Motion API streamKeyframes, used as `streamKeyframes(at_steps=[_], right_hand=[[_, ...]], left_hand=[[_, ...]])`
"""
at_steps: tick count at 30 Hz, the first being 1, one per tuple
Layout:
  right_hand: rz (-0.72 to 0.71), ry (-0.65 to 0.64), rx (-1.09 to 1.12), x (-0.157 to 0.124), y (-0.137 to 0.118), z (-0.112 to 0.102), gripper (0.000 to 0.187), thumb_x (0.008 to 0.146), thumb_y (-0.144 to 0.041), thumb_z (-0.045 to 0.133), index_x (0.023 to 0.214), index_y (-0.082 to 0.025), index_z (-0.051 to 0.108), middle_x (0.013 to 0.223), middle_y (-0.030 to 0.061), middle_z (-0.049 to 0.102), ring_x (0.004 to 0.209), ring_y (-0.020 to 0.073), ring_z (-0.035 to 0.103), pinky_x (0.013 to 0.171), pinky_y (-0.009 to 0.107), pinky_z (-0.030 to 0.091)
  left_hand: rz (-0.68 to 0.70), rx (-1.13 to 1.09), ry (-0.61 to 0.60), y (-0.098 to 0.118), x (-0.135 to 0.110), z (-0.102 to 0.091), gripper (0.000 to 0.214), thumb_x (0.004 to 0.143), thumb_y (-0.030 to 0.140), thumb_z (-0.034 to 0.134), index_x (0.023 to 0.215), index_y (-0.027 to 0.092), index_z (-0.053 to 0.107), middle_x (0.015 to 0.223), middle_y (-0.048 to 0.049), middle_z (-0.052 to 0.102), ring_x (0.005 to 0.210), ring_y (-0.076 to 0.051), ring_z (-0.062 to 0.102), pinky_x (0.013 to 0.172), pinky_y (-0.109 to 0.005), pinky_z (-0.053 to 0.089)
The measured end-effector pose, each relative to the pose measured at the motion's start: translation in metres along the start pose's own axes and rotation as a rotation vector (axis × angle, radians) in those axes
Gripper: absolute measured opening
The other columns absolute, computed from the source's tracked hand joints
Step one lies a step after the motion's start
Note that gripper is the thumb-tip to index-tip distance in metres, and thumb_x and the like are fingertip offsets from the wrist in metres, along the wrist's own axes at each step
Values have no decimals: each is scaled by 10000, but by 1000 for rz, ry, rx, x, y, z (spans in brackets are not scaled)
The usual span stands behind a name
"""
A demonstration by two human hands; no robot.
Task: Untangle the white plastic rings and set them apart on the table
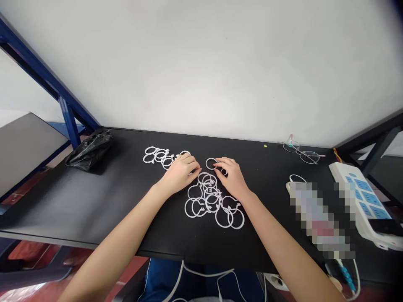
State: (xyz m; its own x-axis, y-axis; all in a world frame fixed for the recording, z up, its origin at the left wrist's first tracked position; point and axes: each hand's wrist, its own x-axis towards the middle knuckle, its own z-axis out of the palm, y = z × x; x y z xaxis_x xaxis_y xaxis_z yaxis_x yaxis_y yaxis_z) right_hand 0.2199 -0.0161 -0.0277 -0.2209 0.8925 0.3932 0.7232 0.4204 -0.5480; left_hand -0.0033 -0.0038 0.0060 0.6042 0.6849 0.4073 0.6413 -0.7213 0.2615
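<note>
A pile of several white plastic rings [214,201] lies on the black table [103,197] in front of me. A smaller row of white rings [157,156] lies further back to the left. My left hand [181,171] rests palm down between the two groups, fingers curled loosely, its fingertips at the top of the pile. My right hand [231,175] lies palm down at the pile's upper right, its fingertips pinching a single white ring [211,162] that lies on the table.
A crumpled black plastic bag [90,151] sits at the table's back left. Spectacles [302,152] lie at the back right. A white power strip [362,201] and a blurred-out object [317,218] occupy the right side. Cables [204,281] hang below the front edge.
</note>
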Motion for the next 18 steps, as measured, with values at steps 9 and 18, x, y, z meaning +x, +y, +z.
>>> streamKeyframes(at_steps=[9,18], right_hand=[[3,32,28,2,-9,-3,167,855,-161,552,852,-249,694,928,31,722,903,244,622,886,443,444],[172,252,234,1,-9,-5,95,844,-243,605,827,-217,695,849,42,731,833,226,677,794,375,518]], left_hand=[[43,-32,-48,13,0,-1,159,902,145,478,898,169,635,858,-62,640,864,-207,539,802,-364,457],[54,-22,-112,14,-4,-3,543,691,-105,368,1113,162,580,1055,-84,616,1022,-237,516,900,-391,456]])
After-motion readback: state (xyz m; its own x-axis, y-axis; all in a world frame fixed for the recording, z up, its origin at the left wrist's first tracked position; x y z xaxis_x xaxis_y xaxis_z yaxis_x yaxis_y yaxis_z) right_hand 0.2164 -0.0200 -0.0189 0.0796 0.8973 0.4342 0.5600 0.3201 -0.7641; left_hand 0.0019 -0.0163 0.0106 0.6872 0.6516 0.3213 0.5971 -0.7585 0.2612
